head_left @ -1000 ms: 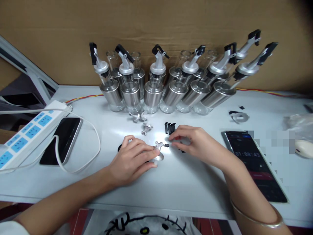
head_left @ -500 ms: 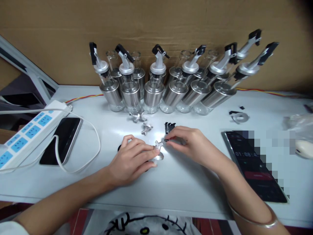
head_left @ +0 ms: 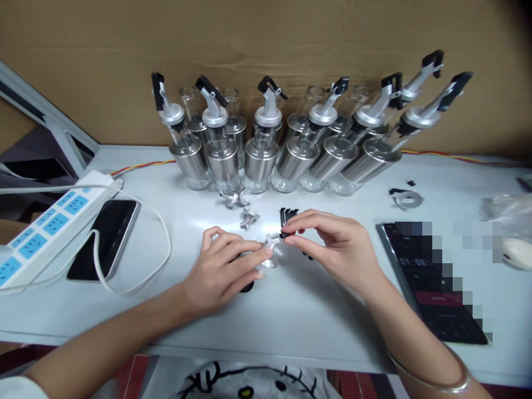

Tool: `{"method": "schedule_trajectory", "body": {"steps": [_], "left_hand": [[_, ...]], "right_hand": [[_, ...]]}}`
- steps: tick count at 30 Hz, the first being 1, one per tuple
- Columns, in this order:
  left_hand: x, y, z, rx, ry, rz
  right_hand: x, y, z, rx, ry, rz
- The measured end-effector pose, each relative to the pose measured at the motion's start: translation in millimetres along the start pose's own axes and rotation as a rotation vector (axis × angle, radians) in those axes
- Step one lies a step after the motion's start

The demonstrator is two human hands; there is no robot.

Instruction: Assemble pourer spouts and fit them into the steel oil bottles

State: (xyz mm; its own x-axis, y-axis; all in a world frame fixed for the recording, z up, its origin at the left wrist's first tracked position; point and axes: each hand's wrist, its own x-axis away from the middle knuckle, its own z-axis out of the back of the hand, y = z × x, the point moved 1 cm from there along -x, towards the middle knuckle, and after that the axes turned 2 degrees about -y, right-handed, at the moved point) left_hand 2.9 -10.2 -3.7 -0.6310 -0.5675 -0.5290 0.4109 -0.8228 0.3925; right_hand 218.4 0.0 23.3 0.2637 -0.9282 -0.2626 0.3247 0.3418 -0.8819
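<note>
Near the middle of the table, my left hand [head_left: 226, 271] holds a silver metal spout [head_left: 271, 243] by its body, its round base low on the tabletop. A small black piece [head_left: 284, 235] is pinched between the thumb and index finger of my right hand [head_left: 332, 244], at the spout's right tip. Black clips [head_left: 287, 215] lie in a short row just behind my right fingers. Part of a black round piece [head_left: 247, 287] shows under my left hand. More silver spouts [head_left: 249, 219] lie behind my left hand.
Glass and steel bottles [head_left: 261, 158] stand along the back, several with pourers. To the left are a power strip [head_left: 45, 227], a phone [head_left: 103, 238] and a white cable. A tablet [head_left: 432, 282], a tape roll [head_left: 408, 200] and a plastic bag [head_left: 509, 213] lie right.
The black piece in my right hand has reached the spout's tip. My right hand has turned, uncovering dark pieces beneath it. My left fingers have shifted slightly, showing more of the black round piece.
</note>
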Motion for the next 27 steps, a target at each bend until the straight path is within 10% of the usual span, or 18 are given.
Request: {"method": "schedule_trajectory", "body": {"steps": [19,27], "left_hand": [[0.1,0.5,-0.1,0.001,0.016,-0.017],[0.2,-0.5,0.8,-0.013,0.034,0.002]], "right_hand": [[1.0,-1.2,-4.3,-0.008,-0.009,0.140],[0.2,1.9,-9.6,-0.474,-0.061,-0.261]]}}
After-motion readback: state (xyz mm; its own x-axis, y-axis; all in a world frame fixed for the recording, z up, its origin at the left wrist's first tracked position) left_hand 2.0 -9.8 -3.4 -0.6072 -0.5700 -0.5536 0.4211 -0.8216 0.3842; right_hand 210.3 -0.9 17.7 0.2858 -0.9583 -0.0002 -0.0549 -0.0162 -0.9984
